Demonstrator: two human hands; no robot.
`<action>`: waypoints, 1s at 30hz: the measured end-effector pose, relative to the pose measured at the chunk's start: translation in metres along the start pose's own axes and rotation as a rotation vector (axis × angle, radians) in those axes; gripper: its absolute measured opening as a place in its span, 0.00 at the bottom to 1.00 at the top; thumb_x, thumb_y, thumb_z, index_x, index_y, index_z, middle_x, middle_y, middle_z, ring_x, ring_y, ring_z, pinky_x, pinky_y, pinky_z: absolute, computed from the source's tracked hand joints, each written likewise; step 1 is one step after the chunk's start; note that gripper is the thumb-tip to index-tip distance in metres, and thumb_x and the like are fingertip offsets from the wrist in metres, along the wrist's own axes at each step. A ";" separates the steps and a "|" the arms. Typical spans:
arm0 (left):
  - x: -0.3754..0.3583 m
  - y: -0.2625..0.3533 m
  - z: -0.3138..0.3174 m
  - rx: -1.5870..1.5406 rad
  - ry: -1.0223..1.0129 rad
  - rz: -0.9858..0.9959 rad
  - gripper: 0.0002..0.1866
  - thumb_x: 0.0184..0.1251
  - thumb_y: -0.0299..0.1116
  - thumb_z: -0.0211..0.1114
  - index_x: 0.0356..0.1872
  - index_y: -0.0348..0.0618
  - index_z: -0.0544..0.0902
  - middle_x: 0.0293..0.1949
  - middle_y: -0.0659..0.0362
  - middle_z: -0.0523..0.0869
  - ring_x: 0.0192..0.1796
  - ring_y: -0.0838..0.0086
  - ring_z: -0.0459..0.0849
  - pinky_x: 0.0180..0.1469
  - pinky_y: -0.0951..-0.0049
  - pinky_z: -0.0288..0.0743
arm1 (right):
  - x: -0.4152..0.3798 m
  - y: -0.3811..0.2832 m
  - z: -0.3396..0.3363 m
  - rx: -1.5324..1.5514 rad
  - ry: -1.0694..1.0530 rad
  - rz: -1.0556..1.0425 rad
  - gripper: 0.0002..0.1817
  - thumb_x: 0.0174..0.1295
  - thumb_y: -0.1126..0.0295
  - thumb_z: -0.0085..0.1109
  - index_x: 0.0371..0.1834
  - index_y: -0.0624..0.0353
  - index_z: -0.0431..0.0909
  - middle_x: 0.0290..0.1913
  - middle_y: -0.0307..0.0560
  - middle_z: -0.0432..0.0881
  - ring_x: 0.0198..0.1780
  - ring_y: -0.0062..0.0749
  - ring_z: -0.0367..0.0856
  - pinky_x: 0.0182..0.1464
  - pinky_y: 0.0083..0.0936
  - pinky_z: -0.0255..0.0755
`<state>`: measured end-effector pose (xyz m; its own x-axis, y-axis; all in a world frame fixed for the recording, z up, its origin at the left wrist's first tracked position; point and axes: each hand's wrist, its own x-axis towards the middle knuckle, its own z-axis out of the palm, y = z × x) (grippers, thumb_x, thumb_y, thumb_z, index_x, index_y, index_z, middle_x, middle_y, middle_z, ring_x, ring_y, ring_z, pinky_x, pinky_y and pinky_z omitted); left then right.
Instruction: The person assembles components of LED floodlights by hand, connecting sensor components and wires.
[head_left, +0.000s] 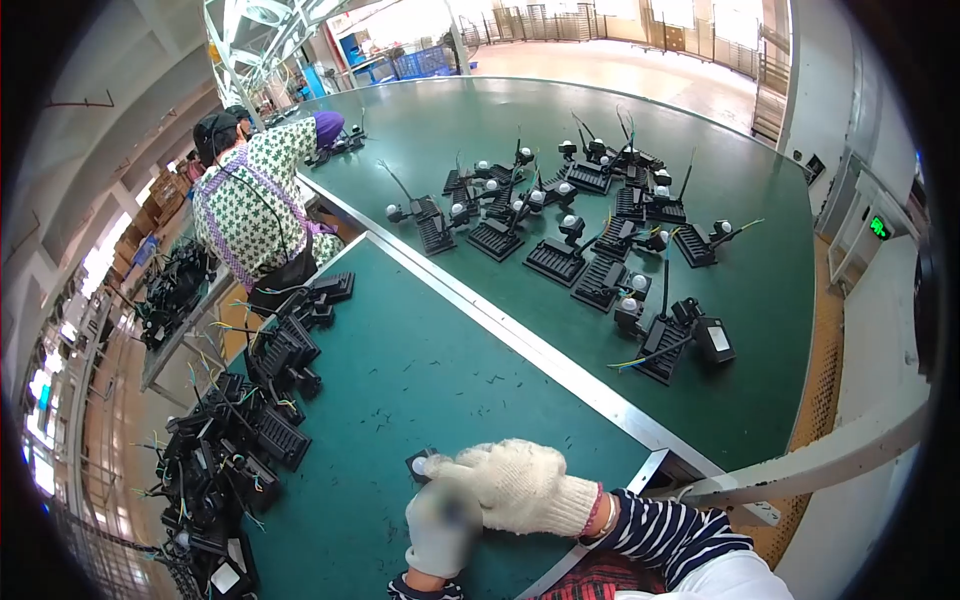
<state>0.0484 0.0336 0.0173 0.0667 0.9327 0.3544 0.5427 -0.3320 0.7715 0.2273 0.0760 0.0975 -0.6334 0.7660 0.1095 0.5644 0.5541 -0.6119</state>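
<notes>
At the front edge of the green bench, my left hand [438,535] and my right hand [515,485], both in knitted work gloves, are close together. Their fingers are closed around a black floodlight with a motion sensor [417,463]. Only a dark corner and a small pale dome of it show past the gloves; the rest is hidden. My right hand lies over the top from the right, and my left is below it, partly smeared by a blur. Small black scraps [410,412] are scattered over the bench top just beyond.
Finned black floodlights with loose wires pile along the bench's left edge [240,440]. Several more, with white sensor domes, stand on the round green table [430,110] past a metal rail [500,335]. A co-worker [255,200] sits at far left. A metal bar [810,465] runs at right.
</notes>
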 end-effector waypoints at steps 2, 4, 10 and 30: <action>0.000 0.001 0.001 0.030 -0.002 -0.024 0.12 0.52 0.27 0.73 0.39 0.41 0.86 0.34 0.51 0.89 0.37 0.53 0.89 0.41 0.61 0.81 | 0.000 0.002 0.003 0.017 0.022 -0.007 0.27 0.68 0.58 0.59 0.71 0.36 0.74 0.45 0.46 0.87 0.45 0.48 0.87 0.45 0.40 0.83; 0.003 0.011 0.001 0.055 0.001 -0.050 0.13 0.52 0.26 0.73 0.40 0.40 0.86 0.35 0.51 0.89 0.38 0.52 0.89 0.42 0.61 0.81 | 0.000 0.005 0.002 0.049 0.012 0.008 0.28 0.67 0.58 0.60 0.72 0.35 0.73 0.45 0.45 0.86 0.45 0.48 0.87 0.45 0.40 0.83; -0.006 0.009 -0.006 0.148 -0.029 0.075 0.14 0.67 0.30 0.69 0.51 0.35 0.84 0.43 0.51 0.91 0.47 0.62 0.91 0.52 0.65 0.81 | -0.006 -0.001 -0.011 0.017 -0.071 0.016 0.26 0.70 0.57 0.57 0.72 0.39 0.73 0.48 0.46 0.87 0.47 0.47 0.88 0.47 0.40 0.83; -0.022 -0.029 0.018 0.253 0.119 0.283 0.17 0.70 0.30 0.68 0.57 0.35 0.82 0.53 0.49 0.89 0.49 0.60 0.91 0.51 0.66 0.84 | -0.021 -0.001 0.022 0.219 0.402 -0.095 0.19 0.59 0.65 0.66 0.54 0.54 0.84 0.34 0.48 0.87 0.35 0.44 0.88 0.36 0.37 0.82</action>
<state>0.0462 0.0251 -0.0220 0.1535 0.7816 0.6046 0.7068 -0.5144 0.4857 0.2281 0.0526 0.0784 -0.3968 0.8047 0.4416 0.3615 0.5791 -0.7307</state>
